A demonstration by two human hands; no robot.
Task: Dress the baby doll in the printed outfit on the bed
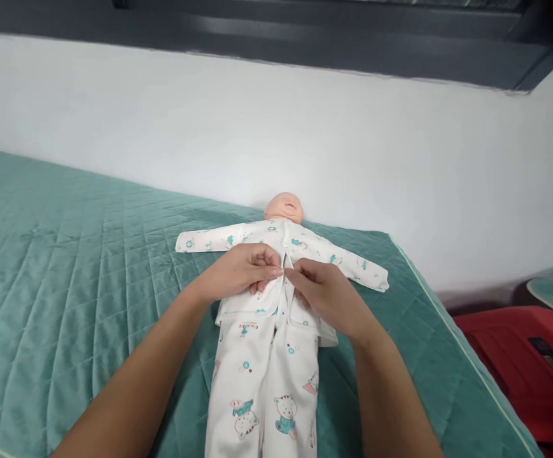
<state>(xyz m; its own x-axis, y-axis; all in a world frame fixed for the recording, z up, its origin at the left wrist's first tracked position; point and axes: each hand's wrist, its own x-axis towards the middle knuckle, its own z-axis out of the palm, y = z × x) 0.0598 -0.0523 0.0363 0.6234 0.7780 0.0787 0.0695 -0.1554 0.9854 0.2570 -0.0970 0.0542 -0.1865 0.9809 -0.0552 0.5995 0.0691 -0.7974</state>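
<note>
A baby doll (283, 208) lies on its back, dressed in a white printed jacket (219, 239) with its sleeves spread wide. White pants (263, 381) with cartoon animals cover its legs. Both my hands are at the jacket's front opening, below the chest. My left hand (245, 270) pinches the left front edge between thumb and fingers. Close beside it, my right hand (326, 292) pinches the right front edge. The fingertips almost meet at the opening; any fastener between them is hidden. Above the hands, the upper part of the front is closed.
A green quilted cover (90, 286) lies under the doll, its piped edge running down the right side. Behind stands a white wall (257, 127) below a dark window frame (257, 38). A red plastic object (519, 362) sits at the lower right, beyond the edge.
</note>
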